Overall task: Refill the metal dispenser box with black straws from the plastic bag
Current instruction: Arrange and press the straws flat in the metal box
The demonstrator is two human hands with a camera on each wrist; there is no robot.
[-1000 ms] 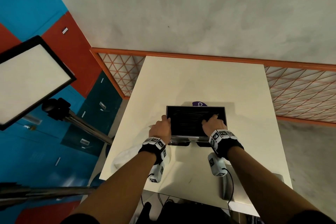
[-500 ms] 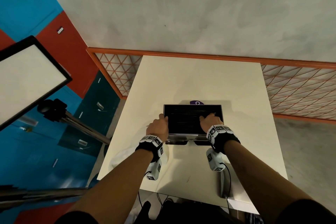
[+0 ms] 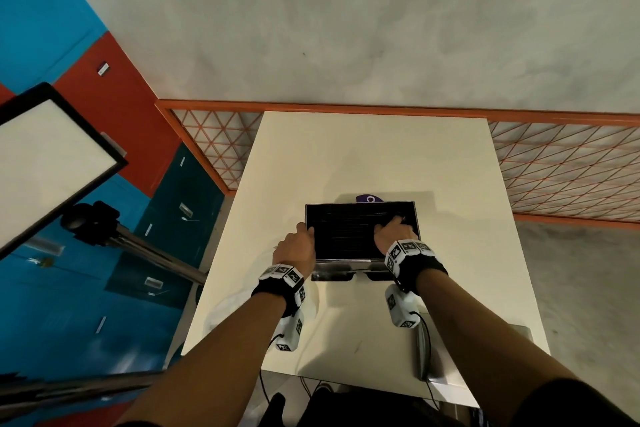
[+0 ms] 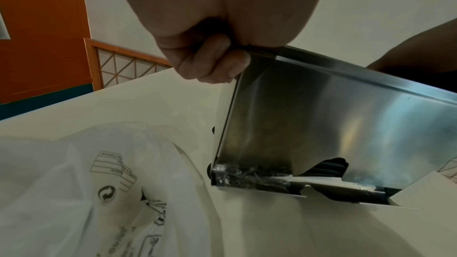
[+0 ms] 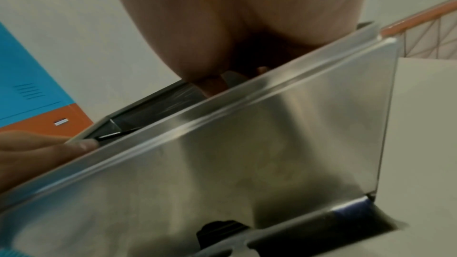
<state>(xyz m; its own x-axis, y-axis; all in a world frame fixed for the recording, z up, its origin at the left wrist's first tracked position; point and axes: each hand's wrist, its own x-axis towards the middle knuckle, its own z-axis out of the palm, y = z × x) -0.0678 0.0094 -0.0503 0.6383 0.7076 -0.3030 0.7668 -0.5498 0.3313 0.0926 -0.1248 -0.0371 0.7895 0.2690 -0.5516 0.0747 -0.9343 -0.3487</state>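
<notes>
On the cream counter (image 3: pixel 363 156), my left hand (image 3: pixel 294 248) grips the shiny steel dispenser box's (image 4: pixel 321 124) rim to steady it while my right hand's (image 3: pixel 393 232) fingers press the black straws (image 3: pixel 346 229) level inside; the empty-looking white plastic bag (image 4: pixel 74 192) lies beside.

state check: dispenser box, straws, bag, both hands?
metal dispenser box: upright on the table, top open.
black straws: lying in the box, filling it.
plastic bag: crumpled on the table left of the box.
left hand: grips the box's left rim.
right hand: rests on the straws inside the box.
</notes>
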